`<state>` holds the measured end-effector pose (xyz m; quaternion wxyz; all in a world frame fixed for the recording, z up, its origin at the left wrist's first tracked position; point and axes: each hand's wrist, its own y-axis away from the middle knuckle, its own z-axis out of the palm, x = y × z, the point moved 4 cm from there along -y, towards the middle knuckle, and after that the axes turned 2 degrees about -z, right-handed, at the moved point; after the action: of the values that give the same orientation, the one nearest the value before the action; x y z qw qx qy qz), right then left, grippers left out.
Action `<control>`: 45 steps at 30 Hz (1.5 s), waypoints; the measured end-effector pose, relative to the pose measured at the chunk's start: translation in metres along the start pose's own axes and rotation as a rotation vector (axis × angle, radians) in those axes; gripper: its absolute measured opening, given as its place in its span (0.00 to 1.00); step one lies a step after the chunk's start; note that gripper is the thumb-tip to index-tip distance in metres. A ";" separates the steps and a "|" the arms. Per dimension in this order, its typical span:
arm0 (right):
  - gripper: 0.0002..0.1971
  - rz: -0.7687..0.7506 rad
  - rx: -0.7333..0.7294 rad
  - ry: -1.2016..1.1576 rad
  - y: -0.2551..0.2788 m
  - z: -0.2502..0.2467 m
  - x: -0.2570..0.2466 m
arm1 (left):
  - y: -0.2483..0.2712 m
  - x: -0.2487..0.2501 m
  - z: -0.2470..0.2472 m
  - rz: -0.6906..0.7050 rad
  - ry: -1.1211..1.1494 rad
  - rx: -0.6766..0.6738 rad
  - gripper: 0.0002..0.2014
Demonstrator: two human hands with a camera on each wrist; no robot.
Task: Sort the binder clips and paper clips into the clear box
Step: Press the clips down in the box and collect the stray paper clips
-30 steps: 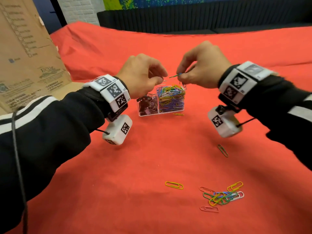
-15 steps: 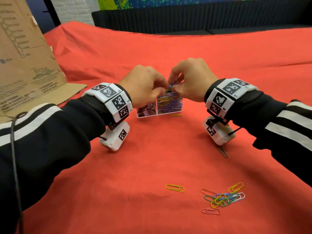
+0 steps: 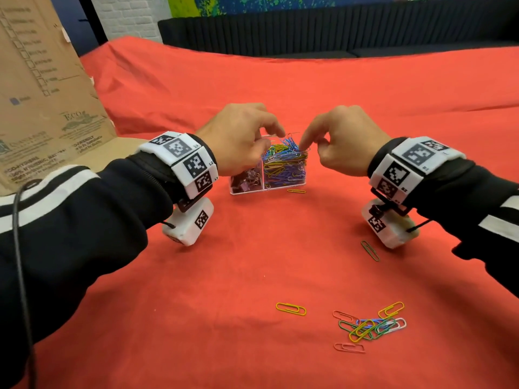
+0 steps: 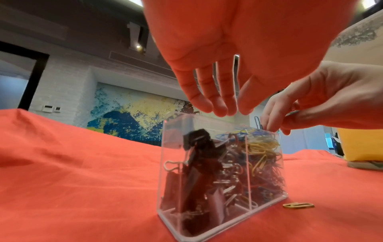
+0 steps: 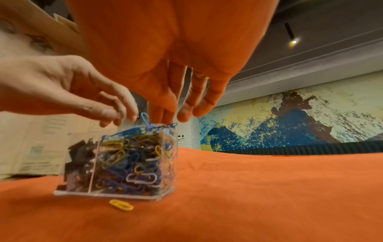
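Black sleeves (image 3: 84, 220) with white stripes, white wristbands (image 3: 185, 161) bearing black square markers, thin black cable (image 3: 19, 262)

We see our right hand (image 5: 165, 54) hanging at twelve o'clock, its fingers (image 5: 184, 114) loose just above the clear box (image 5: 116, 163). Our left hand (image 5: 62, 88) reaches in from nine o'clock. A yellow paper clip (image 5: 121, 204) lies at six o'clock of the box.
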<state>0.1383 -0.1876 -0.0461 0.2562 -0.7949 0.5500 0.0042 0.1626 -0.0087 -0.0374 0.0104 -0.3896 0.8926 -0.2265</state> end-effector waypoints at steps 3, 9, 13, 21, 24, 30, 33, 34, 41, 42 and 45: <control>0.23 -0.039 -0.025 -0.001 0.002 0.004 -0.003 | 0.000 0.008 0.008 0.055 -0.079 -0.102 0.21; 0.25 -0.015 -0.012 -0.006 -0.002 0.004 0.004 | 0.001 0.000 0.002 0.012 -0.200 -0.138 0.21; 0.26 -0.020 -0.004 0.000 0.002 0.006 0.007 | 0.009 -0.004 -0.006 0.011 -0.132 -0.003 0.18; 0.24 -0.046 0.017 0.025 0.003 0.001 0.007 | 0.010 -0.004 0.000 0.017 -0.168 -0.060 0.23; 0.18 -0.065 0.134 -0.035 0.011 -0.013 0.004 | 0.011 -0.011 -0.010 -0.013 -0.127 0.018 0.21; 0.28 -0.150 -0.445 0.152 0.039 0.019 -0.008 | 0.028 -0.009 -0.016 -0.003 -0.100 0.074 0.16; 0.36 -0.239 -0.699 0.225 0.055 0.037 -0.011 | 0.046 0.020 -0.006 0.090 -0.050 0.013 0.12; 0.36 -0.253 -0.705 0.227 0.056 0.035 -0.012 | 0.054 0.032 -0.002 0.116 -0.029 -0.070 0.10; 0.21 -0.190 -0.649 0.070 0.105 -0.004 -0.009 | 0.102 0.092 0.027 0.197 0.070 -0.665 0.18; 0.20 -0.181 -0.660 0.050 0.115 -0.008 -0.011 | 0.105 0.094 0.028 0.191 0.071 -0.693 0.18; 0.19 -0.171 -0.658 0.025 0.139 -0.017 -0.013 | 0.109 0.100 0.029 0.164 0.078 -0.743 0.11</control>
<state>0.0069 -0.2195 -0.0833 -0.0215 -0.8781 0.4538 0.1502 0.0237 -0.0252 -0.0926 -0.1472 -0.2851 0.9419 0.0994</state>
